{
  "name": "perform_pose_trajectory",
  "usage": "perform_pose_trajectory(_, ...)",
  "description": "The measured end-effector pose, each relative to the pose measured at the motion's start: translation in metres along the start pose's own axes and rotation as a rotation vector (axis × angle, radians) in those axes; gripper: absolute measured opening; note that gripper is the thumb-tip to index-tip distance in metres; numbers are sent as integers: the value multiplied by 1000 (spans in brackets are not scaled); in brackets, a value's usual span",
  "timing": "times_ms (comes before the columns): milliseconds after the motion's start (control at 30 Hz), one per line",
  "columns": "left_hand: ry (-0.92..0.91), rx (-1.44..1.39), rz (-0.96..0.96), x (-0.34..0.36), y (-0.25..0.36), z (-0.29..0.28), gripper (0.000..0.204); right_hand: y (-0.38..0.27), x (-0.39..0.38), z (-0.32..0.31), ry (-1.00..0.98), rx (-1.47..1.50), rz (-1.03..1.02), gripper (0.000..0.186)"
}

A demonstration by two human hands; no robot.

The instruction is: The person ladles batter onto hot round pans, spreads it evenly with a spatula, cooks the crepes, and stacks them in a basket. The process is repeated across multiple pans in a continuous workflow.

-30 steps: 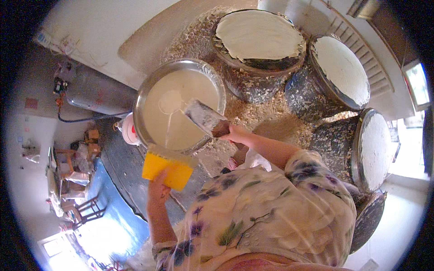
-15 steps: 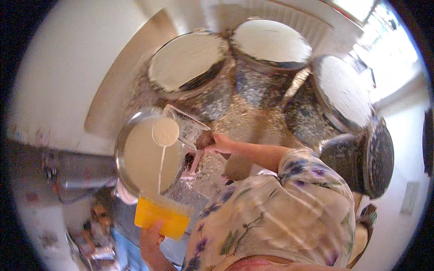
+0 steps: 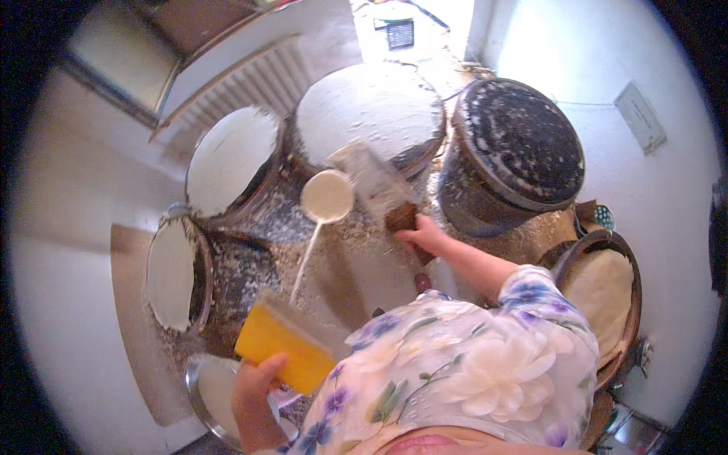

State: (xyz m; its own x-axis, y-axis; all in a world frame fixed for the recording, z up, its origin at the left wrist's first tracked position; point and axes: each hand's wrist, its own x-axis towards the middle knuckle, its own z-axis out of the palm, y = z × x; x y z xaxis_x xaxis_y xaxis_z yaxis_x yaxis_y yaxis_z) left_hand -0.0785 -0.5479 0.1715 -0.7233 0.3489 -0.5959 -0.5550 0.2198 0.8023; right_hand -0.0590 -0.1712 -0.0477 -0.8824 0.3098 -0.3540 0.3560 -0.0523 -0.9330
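My left hand (image 3: 258,387) is closed around a yellow scraper (image 3: 284,349) with a clear, batter-smeared edge. A ladle (image 3: 328,196) full of pale batter reaches out ahead, and its thin light handle runs back to the scraper. Where the handle meets my fingers is hidden. My right hand (image 3: 426,235) grips the brown handle of a wide, flat scraper (image 3: 368,178) coated with batter. That blade lies beside the ladle and overlaps the near rim of the middle round griddle (image 3: 364,106), whose top is covered in white batter.
A bare black griddle (image 3: 523,140) with whitish specks stands to the right. Two more batter-covered griddles, one (image 3: 231,159) beyond the other (image 3: 173,273), stand left. Flatbread (image 3: 603,299) lies in a dark round tray at the right. A metal basin (image 3: 205,387) of batter sits lower left.
My body has turned right. The full ladle has moved from above the batter basin toward the griddles, with both scrapers still held. The basin now lies at the lower left.
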Motion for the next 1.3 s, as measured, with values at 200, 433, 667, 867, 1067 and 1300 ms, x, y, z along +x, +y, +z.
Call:
perform_pose_trajectory(200, -582, 551, 210, 138, 24, 160, 26, 4, -87, -188, 357, 310, 15, 14)
perform_pose_trajectory(433, -531, 1359, 802, 205, -25, 326, 19, 36, -126, -232, 421, 941, 245, 23)
perform_pose_trajectory(667, -486, 1216, 968, 211, -13, 377, 21, 39, -131, -227, 412, 907, 96, 17)
perform_pose_trajectory(867, -781, -4, -35, 206, 11, 386, 29, 81, -144, -266, 737, 193, 60, 32)
perform_pose_trajectory(1067, -696, -29, 262, 200, 17, 271, 41, 119, -151, -317, 781, -725, 228, 37)
perform_pose_trajectory(1300, 19, -358, 291, 114, -23, 68, 32, 147, -127, -264, 909, -60, 175, 52)
